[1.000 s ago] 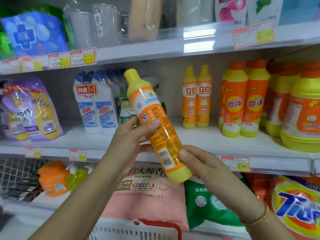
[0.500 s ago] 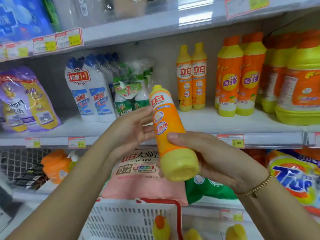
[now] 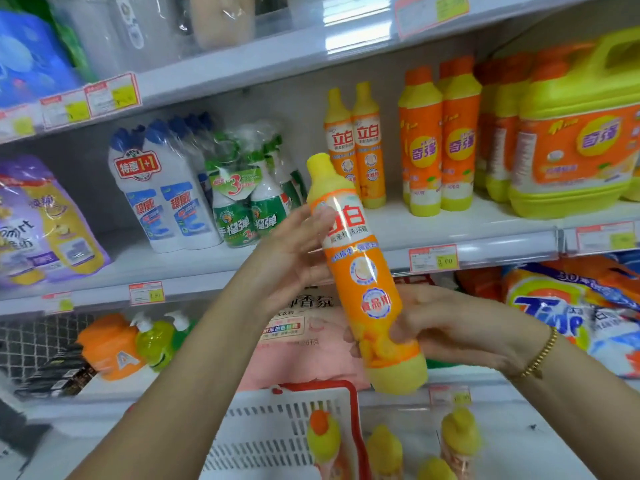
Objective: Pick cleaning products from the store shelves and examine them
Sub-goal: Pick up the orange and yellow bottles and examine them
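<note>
I hold a slim orange dish-soap bottle (image 3: pixel 360 271) with a yellow cap and yellow base in front of the middle shelf, tilted with the cap up and to the left and its front label facing me. My left hand (image 3: pixel 294 251) grips the upper part from the left, fingers curled behind the label. My right hand (image 3: pixel 446 327), with a gold bracelet at the wrist, grips the lower part from the right, thumb across the front near the base.
Two matching bottles (image 3: pixel 355 147) stand on the middle shelf (image 3: pixel 485 223), with larger orange bottles (image 3: pixel 440 136) and a jug (image 3: pixel 575 140) to the right. White toilet-cleaner bottles (image 3: pixel 162 192) and green spray packs (image 3: pixel 249 199) stand left. A white basket (image 3: pixel 277 434) sits below.
The bottle has been turned from its back label to its front label and has come more upright. My right hand shifted from over the middle to the lower part near the base.
</note>
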The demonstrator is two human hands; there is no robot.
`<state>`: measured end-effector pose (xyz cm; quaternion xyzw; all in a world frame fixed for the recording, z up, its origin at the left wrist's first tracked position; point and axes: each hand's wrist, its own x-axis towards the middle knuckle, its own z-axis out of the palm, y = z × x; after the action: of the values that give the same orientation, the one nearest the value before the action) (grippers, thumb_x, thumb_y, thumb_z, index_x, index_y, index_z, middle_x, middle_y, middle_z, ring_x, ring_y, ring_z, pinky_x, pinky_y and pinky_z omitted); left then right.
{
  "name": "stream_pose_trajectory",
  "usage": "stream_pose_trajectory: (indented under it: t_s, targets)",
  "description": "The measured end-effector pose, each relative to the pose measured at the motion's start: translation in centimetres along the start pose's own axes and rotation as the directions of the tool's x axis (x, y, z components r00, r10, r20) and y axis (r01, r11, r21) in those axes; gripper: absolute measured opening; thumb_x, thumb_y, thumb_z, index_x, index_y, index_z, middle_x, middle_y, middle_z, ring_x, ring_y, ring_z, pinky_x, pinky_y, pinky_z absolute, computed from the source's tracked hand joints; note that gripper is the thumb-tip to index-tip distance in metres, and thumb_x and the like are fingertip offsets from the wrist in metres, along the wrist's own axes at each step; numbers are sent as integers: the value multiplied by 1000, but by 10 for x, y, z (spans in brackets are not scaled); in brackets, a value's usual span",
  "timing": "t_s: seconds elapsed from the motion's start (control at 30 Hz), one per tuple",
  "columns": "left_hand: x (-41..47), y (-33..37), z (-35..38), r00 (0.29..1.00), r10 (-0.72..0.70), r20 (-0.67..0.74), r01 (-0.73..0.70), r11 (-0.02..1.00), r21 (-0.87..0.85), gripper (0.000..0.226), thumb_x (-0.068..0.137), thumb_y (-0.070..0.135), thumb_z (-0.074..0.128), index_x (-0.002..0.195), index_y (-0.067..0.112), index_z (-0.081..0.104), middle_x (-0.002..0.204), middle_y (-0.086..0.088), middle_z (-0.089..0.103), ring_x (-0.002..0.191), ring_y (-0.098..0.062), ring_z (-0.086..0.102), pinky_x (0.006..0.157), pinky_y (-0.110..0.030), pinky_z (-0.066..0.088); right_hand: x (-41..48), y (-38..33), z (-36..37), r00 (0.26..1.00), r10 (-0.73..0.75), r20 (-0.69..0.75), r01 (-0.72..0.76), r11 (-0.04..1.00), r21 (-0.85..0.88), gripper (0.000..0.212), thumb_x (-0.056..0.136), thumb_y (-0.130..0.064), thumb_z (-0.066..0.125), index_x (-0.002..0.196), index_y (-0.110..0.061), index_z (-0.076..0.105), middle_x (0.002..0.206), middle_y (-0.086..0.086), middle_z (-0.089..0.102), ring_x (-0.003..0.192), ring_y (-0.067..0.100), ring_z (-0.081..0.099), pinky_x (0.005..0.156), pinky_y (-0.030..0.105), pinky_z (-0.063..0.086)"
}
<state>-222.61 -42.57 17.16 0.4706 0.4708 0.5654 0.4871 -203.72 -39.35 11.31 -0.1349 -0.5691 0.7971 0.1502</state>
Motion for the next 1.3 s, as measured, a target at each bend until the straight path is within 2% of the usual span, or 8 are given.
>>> stream_pose_trajectory:
  t_s: [0.17,0.23,0.33,0.57,0.7,0.83,0.9,1.3]
  targets:
    - [-15,-29,55,948,274,162,-311,903,296,71,62,4,84,113,45,55,99,10,74,96,-9,69,81,-23,55,-42,0,-34,894,-253,-371,-130,646,-752,38,83,8,61,111,-17,61,108,1,70,100,24,65,87,38,54]
    - [-18,-46,72,927,317,198,-370,854,367,71,62,0,85,110,45,58,106,17,72,102,-2,66,89,-22,51,-67,-9,-41,828,-393,-399,-89,611,-787,30,90,0,58,115,-16,62,112,1,69,105,22,64,93,45,50]
    - [-20,-59,89,910,360,205,-413,827,380,69,62,2,85,108,45,59,109,23,68,105,2,63,90,-15,48,-101,-24,-26,849,-408,-336,70,717,-693,44,86,-14,64,128,-23,53,123,-8,63,114,10,60,95,29,49]
    - [-23,-89,136,874,368,316,-452,855,254,74,74,-7,74,113,54,56,113,30,64,112,4,59,94,-14,45,-131,-10,-18,573,-706,-418,-175,393,-903,45,62,-45,78,98,-35,52,85,-16,67,85,-3,61,72,17,49]
    - [-2,-125,135,916,163,366,-319,849,422,55,77,11,77,116,42,54,116,20,64,112,2,59,101,-25,46,-145,15,-57,535,-660,-527,-315,423,-849,40,65,-34,77,95,-29,49,78,-14,62,75,2,60,62,16,45]
    - [4,-181,118,916,-88,391,-290,528,798,33,88,21,67,120,26,63,119,14,60,111,-2,55,94,-12,41,-148,80,-99,551,-462,-695,-466,519,-716,45,64,-24,83,98,-19,54,82,-2,66,73,14,62,62,16,47]
    - [-1,-205,111,912,-174,371,-273,419,866,30,89,23,64,119,22,64,119,6,59,108,-7,55,87,-11,39,-146,118,-110,595,-364,-717,-488,545,-682,51,61,-22,85,101,-15,54,88,2,67,77,19,62,69,33,53]
    - [-12,-238,96,906,-235,351,-266,329,906,30,92,15,58,122,14,62,124,-5,54,114,-18,52,89,-15,33,-136,209,-111,687,-155,-710,-519,580,-628,47,65,-22,83,91,-23,44,78,-6,59,66,7,53,66,25,47]
